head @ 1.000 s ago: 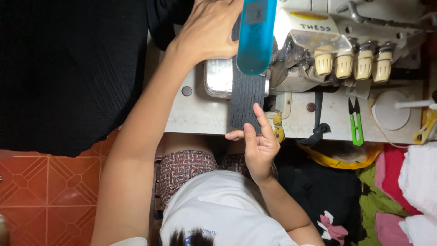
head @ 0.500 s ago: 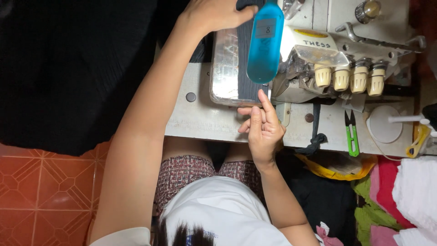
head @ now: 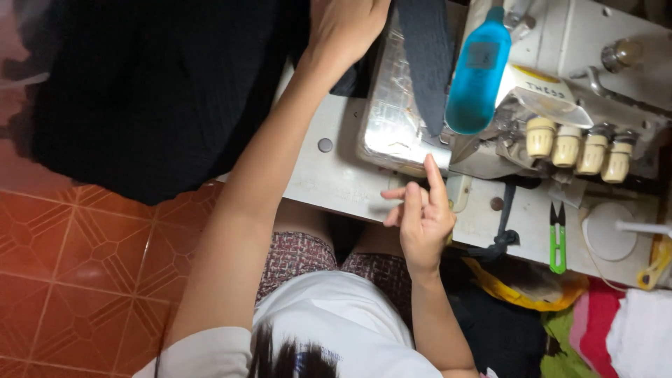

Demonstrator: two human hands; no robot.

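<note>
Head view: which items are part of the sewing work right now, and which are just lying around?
In use:
left hand on black fabric
right hand at the machine's front edge
dark strip on the sewing machine

Lying about:
green snips
blue bottle
yellow cloth
white towel

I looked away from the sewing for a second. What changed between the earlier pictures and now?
The dark fabric strip has run away from the person across the machine bed; its near end no longer hangs over the table edge. The right hand has let it go and now hovers with a finger raised. The left hand stays on the black cloth. The green snips are unmoved.
</note>
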